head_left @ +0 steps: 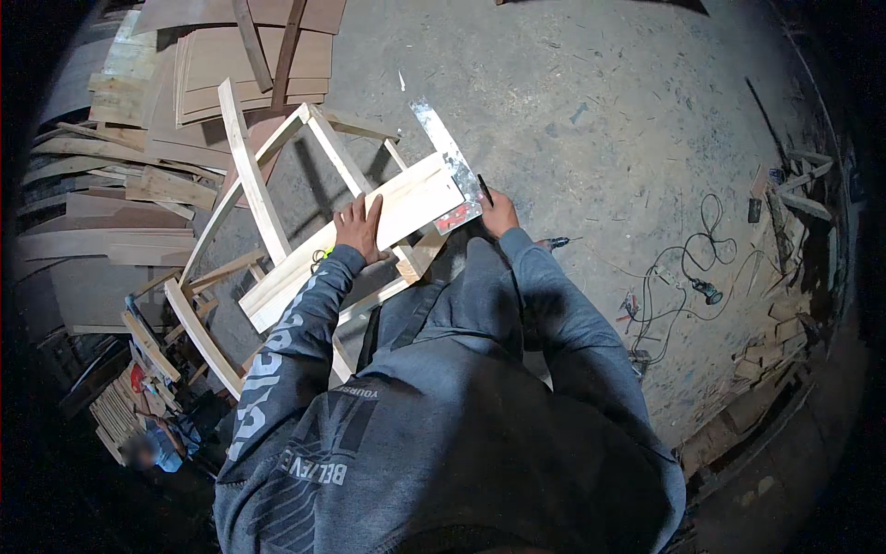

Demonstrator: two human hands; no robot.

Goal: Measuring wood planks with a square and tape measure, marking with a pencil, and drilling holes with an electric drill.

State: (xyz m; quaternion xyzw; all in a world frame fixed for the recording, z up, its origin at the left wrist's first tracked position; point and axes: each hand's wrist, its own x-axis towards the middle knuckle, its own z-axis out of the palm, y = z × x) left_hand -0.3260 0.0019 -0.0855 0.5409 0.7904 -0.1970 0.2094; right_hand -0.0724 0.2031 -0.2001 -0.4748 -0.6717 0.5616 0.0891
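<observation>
My left hand [360, 226] lies with fingers spread across a pale wooden board [417, 194], which rests diagonally on a curved timber frame [263, 208]. A yellow-green object [322, 255], probably a tape measure, is partly hidden beside my left wrist. A metal square [434, 134] lies across the board's right end, with a red-marked lower part [454, 217]. My right hand [498, 212] is closed on a slim black marker or pencil [484, 189] at the square's right edge.
Stacked plywood sheets [254, 65] and offcuts [166, 189] fill the left. A drill [558, 242] lies behind my right forearm. A cabled power tool [706, 291] and wood scraps [775, 342] are on the concrete floor [591, 111] at right. Another person [171, 448] is at lower left.
</observation>
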